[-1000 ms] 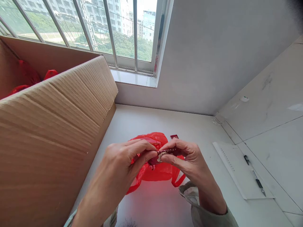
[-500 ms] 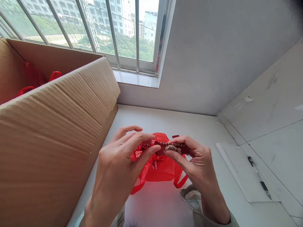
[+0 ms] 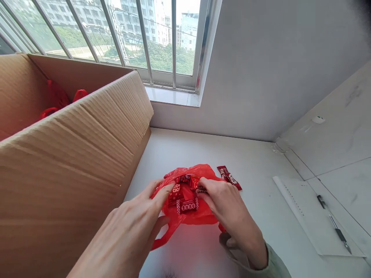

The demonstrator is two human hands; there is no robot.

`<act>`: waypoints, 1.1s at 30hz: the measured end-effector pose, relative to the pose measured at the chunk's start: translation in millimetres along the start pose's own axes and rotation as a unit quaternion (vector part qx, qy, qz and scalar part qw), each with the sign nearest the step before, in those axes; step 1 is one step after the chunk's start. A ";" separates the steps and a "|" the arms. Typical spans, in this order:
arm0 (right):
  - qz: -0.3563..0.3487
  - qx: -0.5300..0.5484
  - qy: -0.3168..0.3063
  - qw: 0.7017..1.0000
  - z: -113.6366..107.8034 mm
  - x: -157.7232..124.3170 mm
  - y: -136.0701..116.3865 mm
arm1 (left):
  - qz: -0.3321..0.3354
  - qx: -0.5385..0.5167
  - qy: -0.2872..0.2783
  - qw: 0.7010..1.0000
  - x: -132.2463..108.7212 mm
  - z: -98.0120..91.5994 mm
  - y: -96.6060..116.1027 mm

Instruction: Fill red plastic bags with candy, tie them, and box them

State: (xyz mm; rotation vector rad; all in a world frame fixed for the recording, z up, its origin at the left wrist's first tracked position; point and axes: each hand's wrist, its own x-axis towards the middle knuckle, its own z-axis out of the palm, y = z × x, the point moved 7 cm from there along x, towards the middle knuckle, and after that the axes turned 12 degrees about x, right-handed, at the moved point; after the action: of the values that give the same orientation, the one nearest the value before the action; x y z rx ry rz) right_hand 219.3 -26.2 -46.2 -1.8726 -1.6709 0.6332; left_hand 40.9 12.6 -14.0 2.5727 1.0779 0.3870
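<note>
A thin red plastic bag [image 3: 203, 216] lies with its mouth spread, holding several red wrapped sweets [image 3: 188, 205]. My left hand [image 3: 139, 216] is at the bag's left rim, forefinger along the edge and thumb lower down, with film between them. Inside the mouth, my right hand [image 3: 228, 204] has its fingertips closed on a dark red candy packet [image 3: 200, 190], mostly covered by the fingers. Just right of the bag, dark red candy packets [image 3: 230, 178] lie on the white table [image 3: 246, 154].
A tall cardboard box [image 3: 72, 154] with red bags [image 3: 58, 94] inside stands at the left. Over on the right lie a sheet of paper [image 3: 313, 216] and a black pen [image 3: 337, 227]. A barred window [image 3: 162, 46] and grey wall [image 3: 261, 69] close off the back.
My hands have moved apart and down to the bag. The dark red packet held between them has gone with my right hand into its mouth. Packets on the right are uncovered.
</note>
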 end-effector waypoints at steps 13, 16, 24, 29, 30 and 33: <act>-0.060 -0.065 0.028 0.996 51.4 29.4 1.0 | -0.012 0.024 0.027 0.999 3.0 -17.4 -0.8; -0.145 -0.066 -0.002 0.987 76.2 31.2 -14.9 | -0.004 0.038 0.026 0.999 2.7 -18.9 -3.3; -0.174 -0.133 -0.002 0.976 137.7 42.1 6.5 | 0.008 0.050 0.019 0.999 5.8 -16.6 2.7; -0.155 -0.071 0.006 0.985 108.8 44.8 -0.2 | 0.009 0.055 0.023 0.998 5.7 -15.0 0.6; -0.145 -0.022 0.011 0.989 97.1 43.6 -0.6 | 0.007 0.056 0.024 0.998 5.3 -15.4 -0.2; -0.074 0.160 0.051 0.983 59.3 39.7 11.0 | 0.000 0.056 0.026 0.998 5.4 -17.0 0.2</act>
State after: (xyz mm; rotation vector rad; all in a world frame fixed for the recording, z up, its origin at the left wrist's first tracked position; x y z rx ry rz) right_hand 192.5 17.6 -97.1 -1.5149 -1.5233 0.6863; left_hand 38.5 19.6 2.2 2.6750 1.1472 0.4052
